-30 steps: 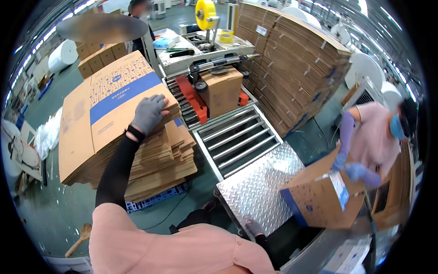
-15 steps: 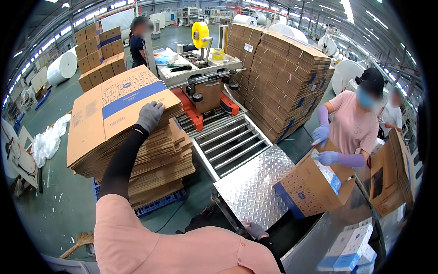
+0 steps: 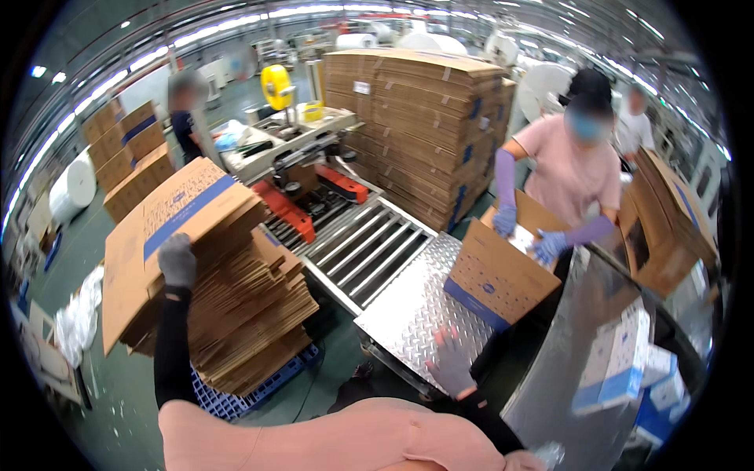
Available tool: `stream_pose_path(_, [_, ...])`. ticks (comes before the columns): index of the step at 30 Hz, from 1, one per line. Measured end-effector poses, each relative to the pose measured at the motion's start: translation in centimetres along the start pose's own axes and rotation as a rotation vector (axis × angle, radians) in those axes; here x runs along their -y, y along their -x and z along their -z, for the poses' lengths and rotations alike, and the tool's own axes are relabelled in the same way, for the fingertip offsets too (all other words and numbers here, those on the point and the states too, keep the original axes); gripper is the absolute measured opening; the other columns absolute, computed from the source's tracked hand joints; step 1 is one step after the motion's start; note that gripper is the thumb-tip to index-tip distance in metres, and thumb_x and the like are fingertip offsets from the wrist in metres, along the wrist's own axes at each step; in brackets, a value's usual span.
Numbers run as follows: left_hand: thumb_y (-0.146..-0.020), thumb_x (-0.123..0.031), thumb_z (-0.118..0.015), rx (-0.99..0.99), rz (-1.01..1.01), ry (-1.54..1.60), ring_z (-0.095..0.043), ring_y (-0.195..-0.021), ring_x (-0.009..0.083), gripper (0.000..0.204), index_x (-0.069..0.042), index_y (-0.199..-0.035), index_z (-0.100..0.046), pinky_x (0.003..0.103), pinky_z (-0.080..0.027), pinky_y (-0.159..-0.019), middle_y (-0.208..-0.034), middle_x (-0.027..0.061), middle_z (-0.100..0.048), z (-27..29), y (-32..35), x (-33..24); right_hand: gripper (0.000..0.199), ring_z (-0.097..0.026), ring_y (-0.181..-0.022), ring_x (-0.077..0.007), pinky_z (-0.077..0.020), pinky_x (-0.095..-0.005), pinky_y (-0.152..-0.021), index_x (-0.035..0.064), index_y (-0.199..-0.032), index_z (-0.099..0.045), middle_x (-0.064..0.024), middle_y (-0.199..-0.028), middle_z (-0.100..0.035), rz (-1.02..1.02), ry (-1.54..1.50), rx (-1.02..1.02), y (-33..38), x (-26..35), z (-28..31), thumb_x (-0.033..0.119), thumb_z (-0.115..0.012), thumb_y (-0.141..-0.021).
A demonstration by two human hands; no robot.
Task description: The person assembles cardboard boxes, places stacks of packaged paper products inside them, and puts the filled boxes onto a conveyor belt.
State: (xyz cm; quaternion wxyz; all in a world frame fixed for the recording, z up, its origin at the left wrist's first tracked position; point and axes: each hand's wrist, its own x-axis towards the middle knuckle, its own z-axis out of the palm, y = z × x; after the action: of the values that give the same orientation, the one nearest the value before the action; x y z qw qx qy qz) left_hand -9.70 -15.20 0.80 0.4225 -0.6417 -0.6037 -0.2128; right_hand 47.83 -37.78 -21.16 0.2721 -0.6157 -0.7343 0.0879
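Observation:
My left hand (image 3: 177, 261), in a grey glove, is closed on the near right edge of a flattened cardboard carton (image 3: 129, 235) with a blue band. That carton tops a tilted, uneven stack of flattened cartons (image 3: 251, 330) on a blue pallet (image 3: 228, 396). Its fingertips are partly hidden. My right hand (image 3: 453, 365), also gloved with bare fingertips, is spread with nothing in it over the diamond-plate metal table (image 3: 408, 314). Beyond it, an open carton (image 3: 503, 271) stands at the plate's right edge, with a co-worker's gloved hands (image 3: 528, 235) at its opening.
A roller conveyor (image 3: 369, 247) leads from the plate to a taping machine (image 3: 302, 184) with red side guides. Behind it rises a tall stack of flattened cartons (image 3: 416, 118). White-and-blue packs (image 3: 616, 357) lie at right by a metal chute (image 3: 550, 377). Another person (image 3: 184, 122) stands far left.
My left hand has come nearer along the carton's edge, and the carton sits more tilted. My right hand has moved from the plate's near edge to spread over it. The view has shifted.

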Motion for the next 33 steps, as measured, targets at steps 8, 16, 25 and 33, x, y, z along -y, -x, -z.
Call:
stream_pose_path(8, [-0.071,-0.014,-0.059,0.119,-0.767,0.489,-0.057,-0.068,0.0198,0.009,-0.008,-0.079,-0.059,0.034,-0.043,-0.063,-0.069,0.0041,-0.055,23.2,-0.8,-27.0,0.024,-0.062,-0.083,-0.0254,-0.0503,-0.0368,-0.071,0.0052,-0.103,-0.062,-0.0103,-0.092,-0.063,0.518,0.291,-0.382,-10.2,14.9,13.3,0.013,-0.061,-0.08])
stream_pose_path(16, [-0.083,-0.018,-0.065,0.347,-0.935,0.811,-0.066,-0.064,0.0263,0.018,-0.014,-0.1,-0.061,0.039,-0.05,-0.054,-0.063,0.0081,-0.062,7.1,-6.0,-35.3,0.019,-0.057,-0.078,-0.0251,-0.0445,-0.0358,-0.076,0.0131,-0.086,-0.06,-0.0044,-0.076,-0.057,-0.001,0.668,-0.234,-5.1,-3.7,22.5,0.027,-0.068,-0.077])
stream_pose_path(25, [-0.101,-0.052,-0.032,0.633,-0.893,1.234,-0.062,-0.103,0.0365,0.063,-0.002,-0.136,-0.048,0.044,-0.05,-0.083,-0.107,0.024,-0.065,5.0,-9.3,-42.1,0.092,-0.015,-0.14,-0.0502,-0.0112,-0.0576,-0.114,-0.0119,-0.147,-0.009,-0.0357,-0.149,-0.016,-0.773,0.536,-1.166,-9.0,-8.1,14.4,0.042,-0.056,-0.089])
stream_pose_path(33, [-0.1,-0.049,-0.039,0.632,-1.306,0.883,-0.062,-0.071,0.042,0.052,-0.007,-0.125,-0.057,0.05,-0.048,-0.066,-0.069,0.02,-0.064,6.8,-11.0,-43.3,0.11,-0.042,-0.127,-0.0387,-0.0338,-0.0365,-0.109,-0.017,-0.144,0.006,-0.0353,-0.14,-0.033,-0.833,-0.381,-0.813,-0.1,-7.1,15.5,0.021,-0.069,-0.074])
